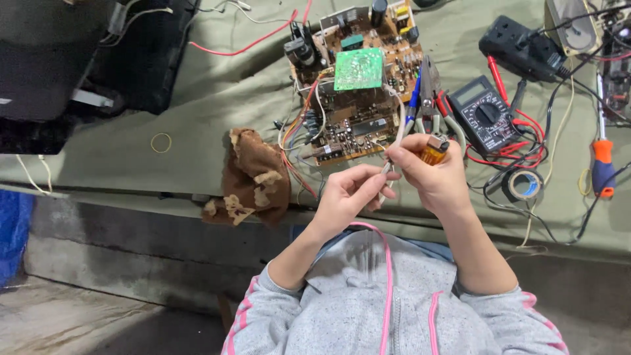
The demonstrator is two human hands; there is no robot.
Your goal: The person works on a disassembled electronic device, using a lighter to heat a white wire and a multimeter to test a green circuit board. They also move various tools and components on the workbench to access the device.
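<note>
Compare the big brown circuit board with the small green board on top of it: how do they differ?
The brown circuit board is far larger and lies on the cloth-covered bench; the green board sits on top of it. The brown circuit board shows its crowded component side and trails coloured wires; the green board shows a flatter, mostly bare face. Both are rectangular and lie beyond the left hand and the right hand.
</note>
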